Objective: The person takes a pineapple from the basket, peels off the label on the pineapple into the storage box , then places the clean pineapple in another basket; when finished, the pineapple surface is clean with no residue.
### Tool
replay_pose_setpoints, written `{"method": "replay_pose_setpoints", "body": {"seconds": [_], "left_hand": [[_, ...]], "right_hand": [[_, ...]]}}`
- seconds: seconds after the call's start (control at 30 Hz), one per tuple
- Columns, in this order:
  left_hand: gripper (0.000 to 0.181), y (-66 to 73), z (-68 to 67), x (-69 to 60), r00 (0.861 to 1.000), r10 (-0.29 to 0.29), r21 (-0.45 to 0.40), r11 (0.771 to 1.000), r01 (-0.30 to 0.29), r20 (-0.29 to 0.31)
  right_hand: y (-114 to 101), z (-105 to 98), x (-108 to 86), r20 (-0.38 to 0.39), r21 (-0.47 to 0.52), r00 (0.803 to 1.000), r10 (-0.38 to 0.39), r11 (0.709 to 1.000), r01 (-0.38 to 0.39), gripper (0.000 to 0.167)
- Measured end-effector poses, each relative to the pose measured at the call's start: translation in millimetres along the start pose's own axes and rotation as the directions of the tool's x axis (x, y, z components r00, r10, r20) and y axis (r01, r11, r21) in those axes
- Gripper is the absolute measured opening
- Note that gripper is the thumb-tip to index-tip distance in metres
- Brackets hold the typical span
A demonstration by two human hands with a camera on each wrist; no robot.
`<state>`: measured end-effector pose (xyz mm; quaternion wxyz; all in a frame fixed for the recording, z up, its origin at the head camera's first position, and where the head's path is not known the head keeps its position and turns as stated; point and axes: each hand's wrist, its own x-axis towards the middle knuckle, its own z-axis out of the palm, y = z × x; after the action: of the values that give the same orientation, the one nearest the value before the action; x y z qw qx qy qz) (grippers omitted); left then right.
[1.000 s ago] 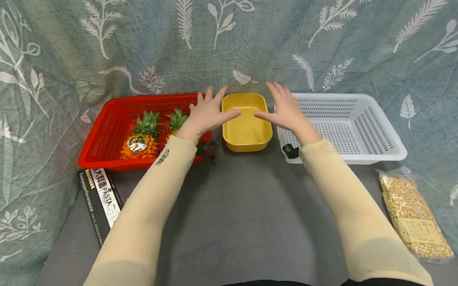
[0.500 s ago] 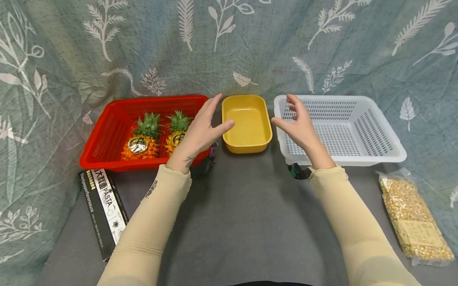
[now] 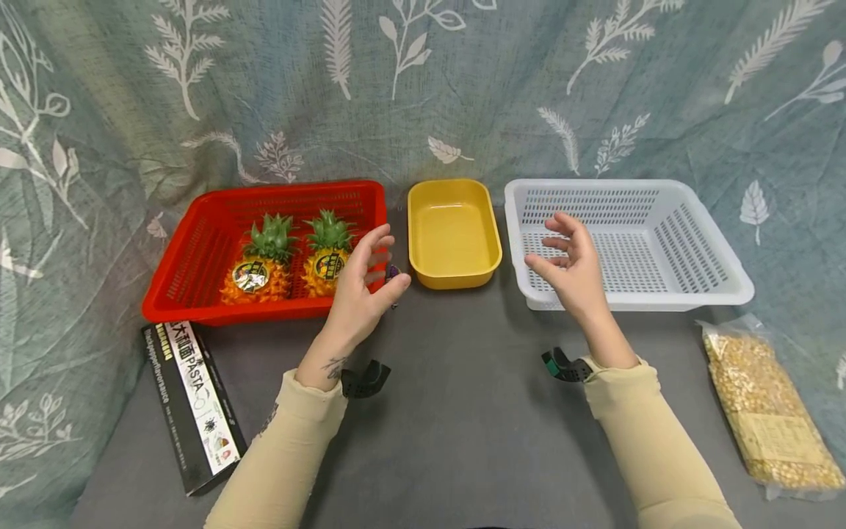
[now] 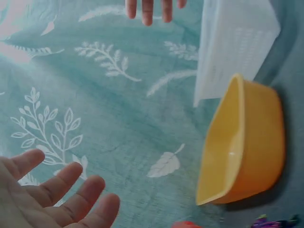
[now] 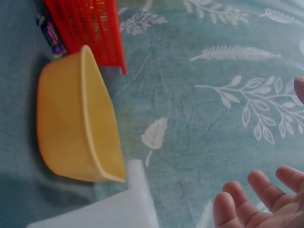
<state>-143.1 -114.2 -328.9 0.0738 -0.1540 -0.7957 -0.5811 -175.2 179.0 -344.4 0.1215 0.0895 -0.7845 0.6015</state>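
Observation:
My left hand [image 3: 360, 294], fingers loosely bent and holding nothing, hovers in front of the red basket's right end. Inside that red plastic basket [image 3: 178, 279] are two small pineapples, one on the left [image 3: 256, 281] and one on the right [image 3: 324, 272], both with labels and green crowns. My right hand [image 3: 573, 268] is raised over the near left part of the white basket [image 3: 717, 297], also holding nothing. Between the baskets stands a yellow tub [image 3: 456, 281]. A small purple-wrapped item [image 5: 51, 37] lies by the red basket, partly hidden by my left thumb in the head view.
A black-and-white pasta box [image 3: 194, 404] lies at the left on the grey table [image 3: 456, 411]. A clear bag of corn kernels [image 3: 769, 404] lies at the right. Behind the baskets hangs a leaf-patterned cloth [image 3: 456, 81].
Both hands have drawn back toward the person and spread apart, away from the yellow tub. The baskets and tub stay where they were.

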Motion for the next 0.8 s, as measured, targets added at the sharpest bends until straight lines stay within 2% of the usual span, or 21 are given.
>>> {"method": "replay_pose_setpoints", "body": {"seconds": [0.23, 0.43, 0.53, 0.7, 0.8], "left_hand": [[0.063, -18.0, 9.5, -29.1, 0.998, -0.016, -0.102, 0.995, 0.01, -0.062], [0.058, -37.0, 14.2, -54.0, 0.992, -0.086, -0.201, 0.977, 0.067, -0.091], [0.056, -44.7, 14.6, -66.9, 0.987, -0.116, -0.242, 0.967, 0.085, -0.115], [0.052, -54.4, 12.5, -83.4, 0.98, -0.127, -0.239, 0.967, 0.088, -0.152], [0.051, -59.1, 8.5, -87.2, 0.975, -0.12, -0.244, 0.967, 0.072, -0.189]], "right_hand": [[12.5, -1.7, -30.0, -0.08, 0.096, 0.997, 0.001, 0.995, 0.007, 0.06], [28.2, -2.4, -52.4, -0.183, 0.198, 0.983, -0.013, 0.979, 0.05, 0.047], [36.2, -1.6, -61.7, -0.225, 0.209, 0.974, -0.013, 0.976, 0.061, 0.037], [51.8, -2.4, -73.6, -0.305, 0.192, 0.951, 0.053, 0.981, 0.007, 0.028], [61.3, -4.1, -77.4, -0.34, 0.2, 0.934, 0.112, 0.979, -0.045, 0.025]]}}
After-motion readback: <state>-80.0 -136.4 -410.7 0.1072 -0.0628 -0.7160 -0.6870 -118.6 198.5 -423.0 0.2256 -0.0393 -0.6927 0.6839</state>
